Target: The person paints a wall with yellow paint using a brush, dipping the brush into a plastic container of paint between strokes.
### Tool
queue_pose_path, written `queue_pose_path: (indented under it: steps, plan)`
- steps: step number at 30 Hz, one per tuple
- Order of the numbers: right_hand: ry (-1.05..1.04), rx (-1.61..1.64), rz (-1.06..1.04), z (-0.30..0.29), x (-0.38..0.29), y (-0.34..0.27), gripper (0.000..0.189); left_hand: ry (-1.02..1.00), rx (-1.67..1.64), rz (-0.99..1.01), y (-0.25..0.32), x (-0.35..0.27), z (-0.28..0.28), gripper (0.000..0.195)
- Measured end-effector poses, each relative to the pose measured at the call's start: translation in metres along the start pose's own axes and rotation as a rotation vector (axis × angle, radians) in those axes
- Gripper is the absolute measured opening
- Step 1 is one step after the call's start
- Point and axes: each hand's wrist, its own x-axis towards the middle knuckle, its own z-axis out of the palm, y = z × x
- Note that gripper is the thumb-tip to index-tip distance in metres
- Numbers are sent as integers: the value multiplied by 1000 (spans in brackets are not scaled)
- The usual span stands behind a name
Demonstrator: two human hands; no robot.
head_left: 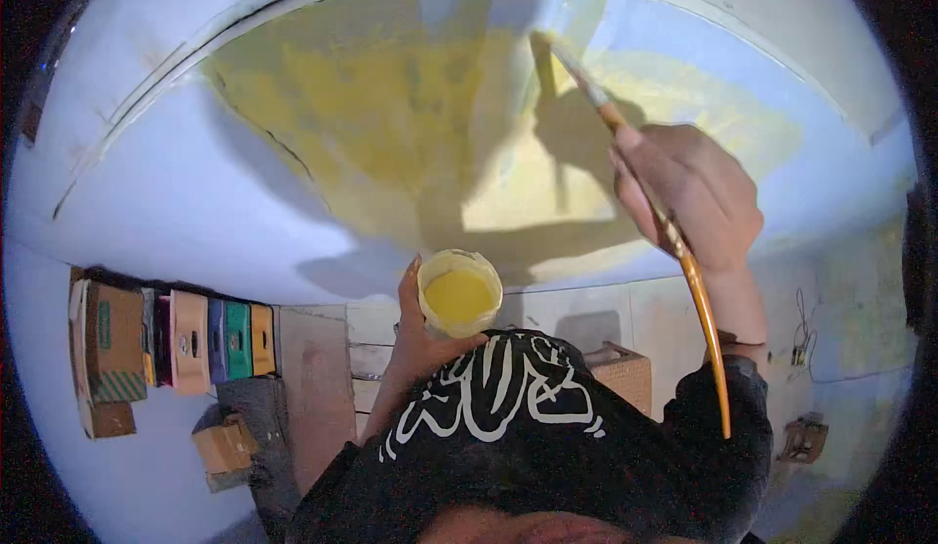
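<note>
Around a tub of yellow paint [460, 293], my left hand [421, 331] is closed, low in front of my chest. My right hand [685, 189] grips a long wooden-handled paintbrush [700, 302], its bristle end pointing up and left. The bristles are at a wall [271, 251] bearing a large yellow painted area [366, 104] with blue and greenish patches. Whether the bristles touch the surface I cannot tell. Shadows of the hand and brush fall on the paint beside them. A dark crack-like line crosses the yellow area's left edge.
At the lower left stand a cardboard box [121, 324] and a row of coloured bins [190, 342], with a smaller open carton [220, 447] nearby. A woven box [623, 379] sits behind my torso. On the right are hanging cables [802, 339] and a small crate [804, 440].
</note>
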Motion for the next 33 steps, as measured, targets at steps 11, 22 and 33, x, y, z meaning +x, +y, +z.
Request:
queue_pose_path:
  steps: [11, 22, 33]
  plan:
    - [-373, 124, -17, 18, -30, -9, 21, -130, 15, 27, -20, 6, -21, 145]
    - [-483, -19, -180, 34, -23, -23, 23, -159, -23, 27, -19, 12, -20, 143]
    - [-434, 23, -219, 36, -7, -16, 13, -94, -118, 77, -32, 4, 5, 138]
